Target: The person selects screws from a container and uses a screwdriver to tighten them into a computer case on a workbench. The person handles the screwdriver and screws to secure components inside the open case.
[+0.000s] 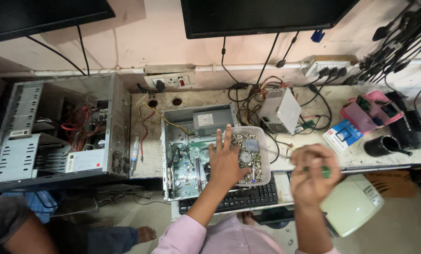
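My left hand [228,160] lies flat with fingers spread over the edge of a clear plastic tub [264,141] full of small screws and metal parts. The tub rests on the right side of an open desktop computer case [184,162] that lies on the workbench with its green motherboard [188,164] showing. My right hand [312,174] is raised to the right of the tub, closed around a screwdriver with a green handle [325,172]; its thin shaft points left toward the tub.
A second open tower case [55,129] stands at the left. A loose power supply [281,110], cables, a blue box [342,135], a pink case [370,110] and a black mug [382,146] crowd the bench. A black keyboard [245,197] sits below the tub. Two monitors hang above. Another person's leg and foot are at lower left.
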